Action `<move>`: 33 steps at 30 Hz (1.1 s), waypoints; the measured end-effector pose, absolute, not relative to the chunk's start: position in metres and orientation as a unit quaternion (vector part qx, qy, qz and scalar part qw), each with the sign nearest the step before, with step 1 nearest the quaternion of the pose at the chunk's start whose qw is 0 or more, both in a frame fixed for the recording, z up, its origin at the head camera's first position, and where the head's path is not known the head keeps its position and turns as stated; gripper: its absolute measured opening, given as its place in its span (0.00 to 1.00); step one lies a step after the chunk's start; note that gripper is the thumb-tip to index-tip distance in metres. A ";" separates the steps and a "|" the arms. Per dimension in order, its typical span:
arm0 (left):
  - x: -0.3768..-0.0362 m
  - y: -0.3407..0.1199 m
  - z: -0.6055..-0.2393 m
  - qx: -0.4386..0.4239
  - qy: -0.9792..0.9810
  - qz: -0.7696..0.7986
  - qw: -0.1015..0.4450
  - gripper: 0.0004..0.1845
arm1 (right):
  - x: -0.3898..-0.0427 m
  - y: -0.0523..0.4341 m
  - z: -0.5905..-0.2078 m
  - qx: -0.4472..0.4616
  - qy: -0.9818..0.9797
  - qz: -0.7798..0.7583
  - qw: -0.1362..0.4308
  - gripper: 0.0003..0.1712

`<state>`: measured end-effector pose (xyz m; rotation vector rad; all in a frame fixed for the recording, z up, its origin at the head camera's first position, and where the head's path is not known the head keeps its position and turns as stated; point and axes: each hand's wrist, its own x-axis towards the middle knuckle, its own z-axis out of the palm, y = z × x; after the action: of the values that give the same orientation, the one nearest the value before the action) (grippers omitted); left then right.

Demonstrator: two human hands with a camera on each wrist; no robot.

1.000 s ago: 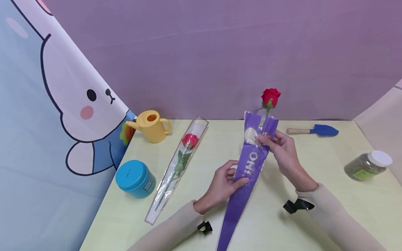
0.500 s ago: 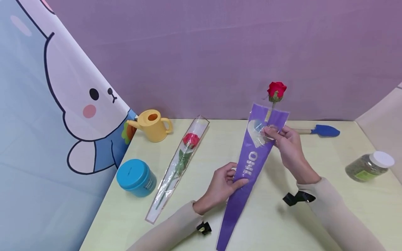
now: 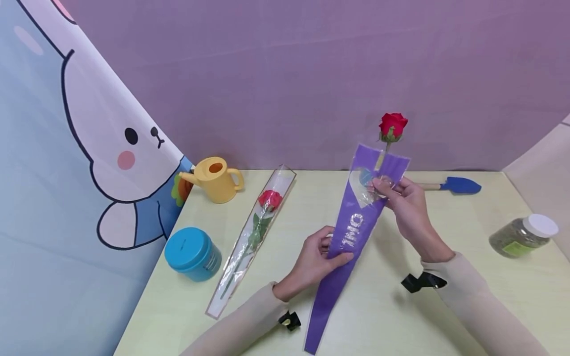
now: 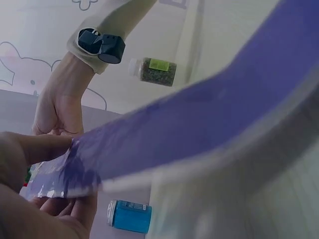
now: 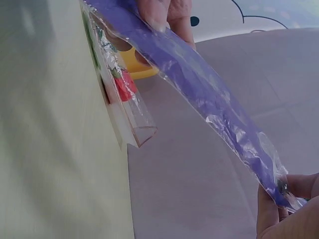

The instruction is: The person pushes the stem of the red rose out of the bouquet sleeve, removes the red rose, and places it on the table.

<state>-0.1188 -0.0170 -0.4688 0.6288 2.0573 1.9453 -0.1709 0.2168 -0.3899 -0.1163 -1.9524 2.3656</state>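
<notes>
The tabletop (image 3: 445, 306) carries all items. The purple sleeve (image 3: 352, 232) is held tilted above it, tip low and near the front edge. The left hand (image 3: 313, 264) pinches the sleeve at mid-length. The right hand (image 3: 403, 200) pinches its open upper end. A red rose (image 3: 392, 125) protrudes from that end. A clear-wrapped rose (image 3: 256, 232) lies to the left.

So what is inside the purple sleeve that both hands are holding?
A red rose sticks out above the purple sleeve, with a short piece of stem entering the open top. The rest of the stem is covered by the opaque purple film, so it cannot be seen how far down it reaches.
</notes>
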 end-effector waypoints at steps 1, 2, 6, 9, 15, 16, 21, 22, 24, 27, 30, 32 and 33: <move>-0.119 -0.017 -0.468 0.212 0.708 0.663 0.118 0.22 | -0.171 0.217 -0.389 -0.039 -0.638 0.768 0.034 0.19; -0.119 -0.016 -0.468 0.209 0.710 0.663 0.116 0.21 | -0.170 0.218 -0.389 -0.040 -0.638 0.768 0.033 0.19; -0.119 -0.017 -0.469 0.202 0.717 0.659 0.104 0.20 | -0.170 0.219 -0.389 -0.043 -0.640 0.767 0.027 0.16; -0.120 -0.018 -0.469 0.202 0.724 0.652 0.096 0.19 | -0.169 0.221 -0.388 -0.043 -0.652 0.757 0.022 0.15; -0.120 -0.023 -0.464 0.203 0.741 0.636 0.076 0.18 | -0.166 0.226 -0.389 -0.035 -0.656 0.754 0.007 0.18; -0.120 -0.023 -0.464 0.201 0.743 0.634 0.074 0.18 | -0.166 0.226 -0.389 -0.034 -0.653 0.757 0.006 0.19; -0.121 -0.026 -0.463 0.195 0.752 0.624 0.081 0.17 | -0.167 0.234 -0.386 -0.030 -0.613 0.790 0.016 0.21; -0.120 -0.026 -0.464 0.194 0.753 0.623 0.083 0.17 | -0.168 0.236 -0.384 -0.031 -0.607 0.794 0.020 0.20; -0.120 -0.027 -0.464 0.194 0.754 0.621 0.089 0.17 | -0.168 0.240 -0.381 -0.035 -0.596 0.802 0.028 0.18; -0.118 -0.028 -0.464 0.195 0.755 0.620 0.093 0.18 | -0.169 0.248 -0.374 -0.045 -0.593 0.803 0.042 0.16; -0.116 -0.029 -0.464 0.200 0.752 0.621 0.098 0.18 | -0.169 0.255 -0.368 -0.058 -0.592 0.802 0.047 0.16; -0.114 -0.030 -0.465 0.203 0.752 0.619 0.102 0.18 | -0.169 0.259 -0.366 -0.064 -0.598 0.798 0.046 0.18; -0.114 -0.031 -0.465 0.205 0.751 0.619 0.104 0.18 | -0.169 0.260 -0.365 -0.066 -0.600 0.796 0.043 0.18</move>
<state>-0.1136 -0.0306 -0.4652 0.6040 2.2166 1.8246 -0.1687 0.2601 -0.3655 -0.2020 -1.8333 2.4354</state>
